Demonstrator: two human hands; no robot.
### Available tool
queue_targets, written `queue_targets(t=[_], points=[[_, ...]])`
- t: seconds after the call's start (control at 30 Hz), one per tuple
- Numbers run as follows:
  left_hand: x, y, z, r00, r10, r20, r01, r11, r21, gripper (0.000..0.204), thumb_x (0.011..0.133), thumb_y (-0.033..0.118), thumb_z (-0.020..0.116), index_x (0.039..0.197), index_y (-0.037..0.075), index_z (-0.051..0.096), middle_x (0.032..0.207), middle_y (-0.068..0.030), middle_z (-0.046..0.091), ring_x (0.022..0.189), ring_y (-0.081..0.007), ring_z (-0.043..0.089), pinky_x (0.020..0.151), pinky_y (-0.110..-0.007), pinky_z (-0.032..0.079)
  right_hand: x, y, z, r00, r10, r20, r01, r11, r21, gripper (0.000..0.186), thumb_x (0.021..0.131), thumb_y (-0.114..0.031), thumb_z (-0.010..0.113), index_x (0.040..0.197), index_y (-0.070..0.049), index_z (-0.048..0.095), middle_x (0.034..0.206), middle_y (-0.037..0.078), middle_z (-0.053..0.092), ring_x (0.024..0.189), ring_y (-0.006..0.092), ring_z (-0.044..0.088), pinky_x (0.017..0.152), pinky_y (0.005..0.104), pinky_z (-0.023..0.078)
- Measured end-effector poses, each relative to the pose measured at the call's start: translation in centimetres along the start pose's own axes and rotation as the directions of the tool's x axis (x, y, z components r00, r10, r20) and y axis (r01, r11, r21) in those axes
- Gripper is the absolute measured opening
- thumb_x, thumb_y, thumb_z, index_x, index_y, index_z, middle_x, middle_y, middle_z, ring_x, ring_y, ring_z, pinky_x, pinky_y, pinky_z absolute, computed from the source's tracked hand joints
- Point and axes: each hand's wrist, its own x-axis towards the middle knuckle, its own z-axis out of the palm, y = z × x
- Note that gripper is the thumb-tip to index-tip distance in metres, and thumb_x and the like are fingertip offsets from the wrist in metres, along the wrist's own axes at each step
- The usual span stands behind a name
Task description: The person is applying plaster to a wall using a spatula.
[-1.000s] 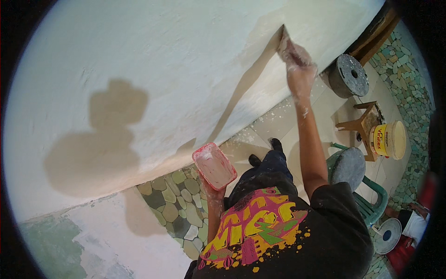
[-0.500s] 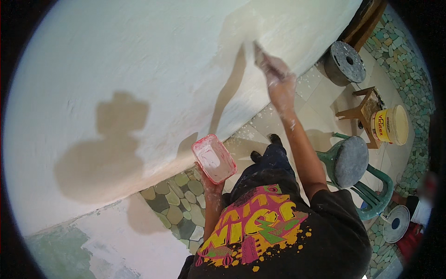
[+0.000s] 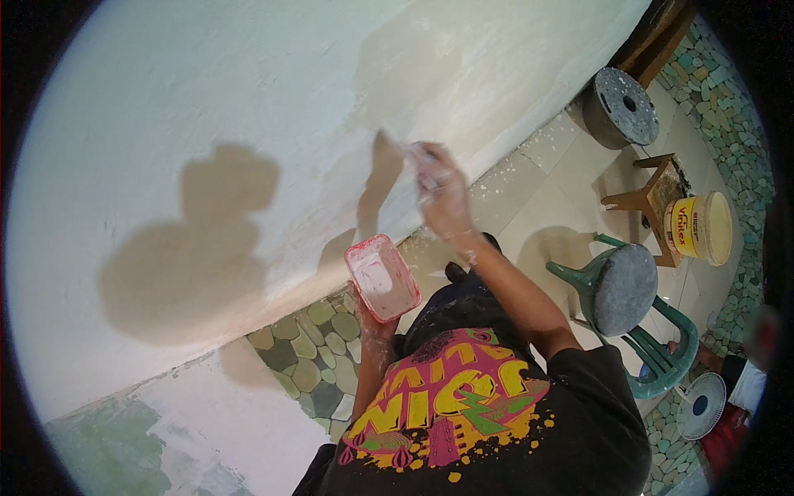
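Note:
My left hand (image 3: 378, 326) is wrapped round a small red-rimmed plastic tub (image 3: 402, 291), holding it from beneath near the foot of the wall. White putty (image 3: 374, 271) coats the tub's inside and lies thickest toward its far side. My right hand (image 3: 447, 201), smeared with white, is closed on what looks like a putty knife (image 3: 410, 150), blurred by motion. The knife's tip points at the pale wall (image 3: 306, 107), close to its own shadow; whether it touches cannot be made out. A damp-looking, darker patch (image 3: 405, 74) spreads on the wall beyond.
On the right stand a green plastic chair (image 3: 680, 351) by a round grey seat (image 3: 626, 289), a wooden stool (image 3: 652, 197), a yellow-labelled bucket (image 3: 710, 227) and a dark round drum (image 3: 624, 107). A white fan (image 3: 703, 405) and another person (image 3: 748, 384) are at the right edge.
My right hand has come down and left along the wall, nearer to the tub, with the putty knife still in it. My left hand and the tub have barely moved.

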Motion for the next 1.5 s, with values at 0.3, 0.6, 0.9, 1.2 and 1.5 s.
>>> queue_targets(t=[0.3,0.6,0.9,1.2,1.5], points=[[-1.2,-0.8,-0.1,0.997,0.070,0.026,-0.068,0.996,-0.051,0.071,0.094,0.063,0.056,0.147,0.016,0.046,0.142,-0.0097,0.056,0.127,-0.0355,0.056,0.102,-0.060,0.049,11.9,-2.7,-9.4,0.911,-0.157,-0.382,0.128,0.987,-0.100,0.032,0.090,0.008,0.057,0.118,0.001,0.071,0.119,0.016,0.071,0.109,0.0233,0.067,0.099,0.0309,0.050],[-2.1,-0.1,1.6,0.985,0.170,0.033,-0.168,0.984,-0.056,0.062,0.096,0.059,0.056,0.144,0.020,0.049,0.140,-0.0083,0.058,0.128,-0.0334,0.056,0.107,-0.059,0.046,2.7,-3.5,-0.6,0.986,-0.167,0.009,0.167,0.978,-0.125,0.041,0.083,0.015,0.058,0.118,-0.001,0.072,0.119,0.016,0.071,0.114,0.0244,0.066,0.098,0.0329,0.052],[-1.8,-0.9,2.1,0.976,0.215,0.025,-0.214,0.976,-0.042,0.063,0.096,0.059,0.056,0.145,0.019,0.049,0.140,-0.0076,0.058,0.127,-0.0327,0.057,0.105,-0.058,0.048,11.3,-7.3,-7.4,0.920,-0.117,-0.374,0.093,0.992,-0.081,0.046,0.078,0.013,0.061,0.121,-0.001,0.070,0.120,0.016,0.069,0.111,0.0261,0.066,0.093,0.0317,0.053],[0.2,-0.3,3.6,0.984,0.168,0.058,-0.164,0.984,-0.070,0.063,0.097,0.060,0.055,0.145,0.020,0.048,0.140,-0.0064,0.058,0.127,-0.0324,0.057,0.105,-0.059,0.047,6.8,-9.5,-3.2,0.981,-0.192,-0.006,0.191,0.977,-0.097,0.047,0.083,0.014,0.057,0.125,-0.001,0.069,0.123,0.016,0.065,0.112,0.0234,0.065,0.090,0.0300,0.053],[0.7,-0.6,3.0,0.989,0.140,0.043,-0.139,0.990,-0.023,0.060,0.099,0.060,0.048,0.144,0.020,0.049,0.140,-0.0049,0.058,0.128,-0.0324,0.056,0.106,-0.059,0.045,10.4,-5.6,0.4,0.906,-0.328,-0.267,0.322,0.944,-0.068,0.060,0.090,0.004,0.058,0.149,-0.007,0.049,0.145,0.023,0.049,0.130,0.0339,0.050,0.106,0.0410,0.042]])
